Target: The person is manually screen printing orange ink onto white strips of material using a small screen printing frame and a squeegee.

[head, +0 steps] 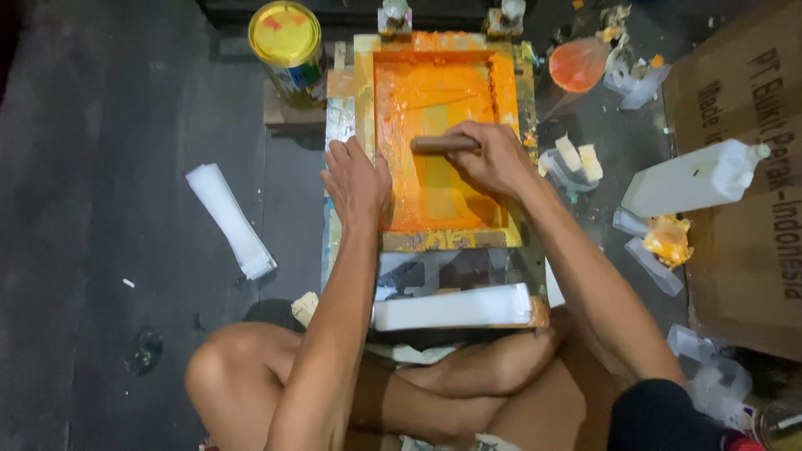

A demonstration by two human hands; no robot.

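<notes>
- Two bare hands at one screen-printing frame [443, 240], which sits centre, just beyond the person's crossed legs.
- One wooden-handled squeegee [443, 144], brown, lying crosswise mid-screen; right hand [493, 159] has its fingers wrapped tight round the handle's right end.
- Left hand [357, 182] pressed flat on the frame's left edge, fingers together, gripping nothing.
- Frame: yellowish wood border, mesh coated in wet orange ink, paler vertical strip down the middle, thicker ink along the far and right sides.
- One yellow-lidded can [286, 46], far left of frame.
- One white plastic jug [693, 177] lying on its side, on cardboard [752, 276], right.
- Two stacks of white sheets: one [230, 219] on the floor left, one [455, 306] near, against the frame.
- One orange-stained bag [580, 63], far right.
</notes>
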